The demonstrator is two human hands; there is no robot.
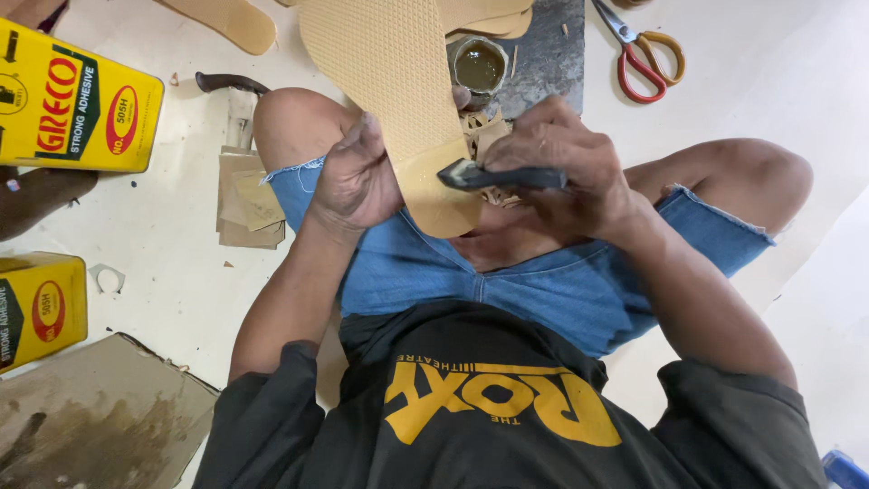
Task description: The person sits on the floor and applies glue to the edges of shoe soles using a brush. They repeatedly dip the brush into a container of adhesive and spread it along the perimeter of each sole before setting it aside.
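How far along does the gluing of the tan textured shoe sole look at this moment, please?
Done: the heel end of the tan textured shoe sole looks glossy, as if already coated. In hand: the left hand steadies the sole while the right hand presses a dark flat brush to that heel. Left: the upper sole looks dry, and more plain tan soles lie beyond, near the small open glue pot.

Two yellow adhesive cans (pixel 77 100) (pixel 41 308), one pair of scissors (pixel 644 50), one glue jar (pixel 479 65), one brush (pixel 502 177).
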